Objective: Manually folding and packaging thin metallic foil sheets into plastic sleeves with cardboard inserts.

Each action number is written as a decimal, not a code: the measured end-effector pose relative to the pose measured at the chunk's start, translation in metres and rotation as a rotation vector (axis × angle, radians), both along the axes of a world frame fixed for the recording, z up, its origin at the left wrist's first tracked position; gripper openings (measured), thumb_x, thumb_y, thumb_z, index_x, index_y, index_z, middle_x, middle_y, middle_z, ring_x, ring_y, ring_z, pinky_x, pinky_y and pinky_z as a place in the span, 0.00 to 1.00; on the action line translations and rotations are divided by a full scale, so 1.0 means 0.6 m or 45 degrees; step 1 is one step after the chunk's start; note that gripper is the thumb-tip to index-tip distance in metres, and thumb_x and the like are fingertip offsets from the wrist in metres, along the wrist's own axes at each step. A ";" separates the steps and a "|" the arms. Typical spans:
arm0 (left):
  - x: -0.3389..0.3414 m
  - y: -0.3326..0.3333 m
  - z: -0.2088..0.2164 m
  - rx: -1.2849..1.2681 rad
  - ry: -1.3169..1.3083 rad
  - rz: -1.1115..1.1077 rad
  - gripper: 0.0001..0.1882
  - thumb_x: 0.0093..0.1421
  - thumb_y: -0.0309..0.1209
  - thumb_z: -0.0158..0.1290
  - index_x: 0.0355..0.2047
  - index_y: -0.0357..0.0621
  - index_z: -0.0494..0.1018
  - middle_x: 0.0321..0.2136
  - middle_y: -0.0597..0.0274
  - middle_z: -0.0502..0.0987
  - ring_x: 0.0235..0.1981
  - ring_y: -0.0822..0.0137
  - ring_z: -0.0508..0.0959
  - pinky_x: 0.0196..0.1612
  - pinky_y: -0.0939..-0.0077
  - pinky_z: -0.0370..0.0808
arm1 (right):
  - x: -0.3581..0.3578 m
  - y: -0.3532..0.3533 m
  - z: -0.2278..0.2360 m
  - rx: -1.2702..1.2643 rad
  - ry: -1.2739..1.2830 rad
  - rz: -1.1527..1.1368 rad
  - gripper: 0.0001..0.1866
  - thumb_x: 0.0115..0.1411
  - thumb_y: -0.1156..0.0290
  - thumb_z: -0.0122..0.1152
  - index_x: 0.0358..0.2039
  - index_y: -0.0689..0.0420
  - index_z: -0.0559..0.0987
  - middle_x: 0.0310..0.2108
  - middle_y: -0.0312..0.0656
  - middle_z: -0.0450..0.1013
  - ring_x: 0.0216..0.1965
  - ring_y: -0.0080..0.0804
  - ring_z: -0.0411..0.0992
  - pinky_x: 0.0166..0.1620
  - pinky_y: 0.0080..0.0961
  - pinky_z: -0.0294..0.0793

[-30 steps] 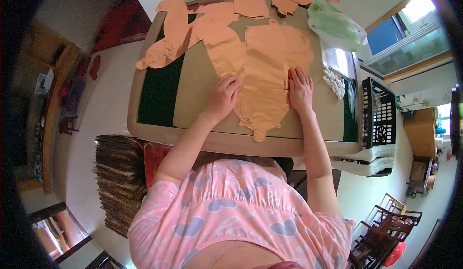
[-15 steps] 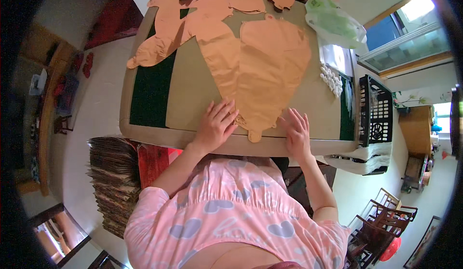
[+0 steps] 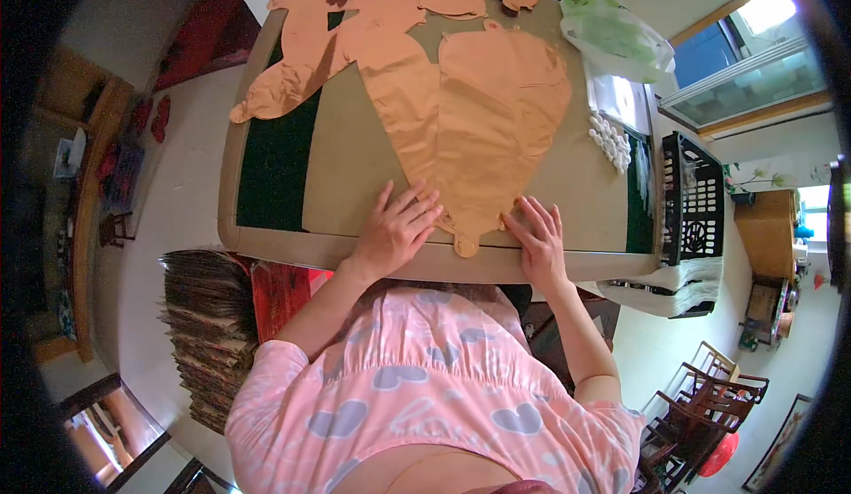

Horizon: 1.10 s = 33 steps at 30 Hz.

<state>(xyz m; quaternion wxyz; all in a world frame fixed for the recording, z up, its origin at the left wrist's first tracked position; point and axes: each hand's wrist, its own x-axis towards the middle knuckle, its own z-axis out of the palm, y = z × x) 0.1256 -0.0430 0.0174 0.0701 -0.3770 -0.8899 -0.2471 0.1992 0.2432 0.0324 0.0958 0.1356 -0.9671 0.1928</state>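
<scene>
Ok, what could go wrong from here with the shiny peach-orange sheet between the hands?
The rounded tab of the shiny peach-orange sheet reaches onto the beige table rim, so it might catch or bend there. Wrinkles show on the sheet's right side; pressure from the left hand or right hand could set them as creases.

Bright window [image 3: 764,12], pale floor [image 3: 191,144], wooden chairs [image 3: 716,398]
</scene>
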 end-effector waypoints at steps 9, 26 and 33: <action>0.000 -0.002 0.004 0.039 -0.030 -0.028 0.20 0.59 0.34 0.54 0.53 0.49 0.72 0.57 0.61 0.69 0.62 0.60 0.64 0.65 0.46 0.52 | -0.002 0.000 0.009 0.028 -0.044 -0.002 0.31 0.50 0.81 0.49 0.55 0.44 0.75 0.61 0.44 0.62 0.63 0.46 0.58 0.65 0.55 0.48; -0.214 0.114 -0.029 0.005 0.155 0.245 0.23 0.62 0.36 0.48 0.57 0.45 0.67 0.61 0.55 0.62 0.66 0.56 0.55 0.66 0.49 0.51 | -0.240 0.023 -0.055 0.058 0.294 -0.306 0.16 0.62 0.67 0.54 0.51 0.49 0.75 0.55 0.42 0.68 0.58 0.43 0.64 0.61 0.55 0.56; -0.258 0.172 -0.018 -0.061 0.140 0.163 0.25 0.63 0.40 0.47 0.59 0.49 0.65 0.63 0.54 0.60 0.67 0.56 0.54 0.67 0.47 0.47 | -0.239 0.021 -0.051 0.119 0.275 -0.314 0.18 0.59 0.69 0.56 0.51 0.49 0.75 0.55 0.43 0.68 0.59 0.43 0.63 0.61 0.54 0.56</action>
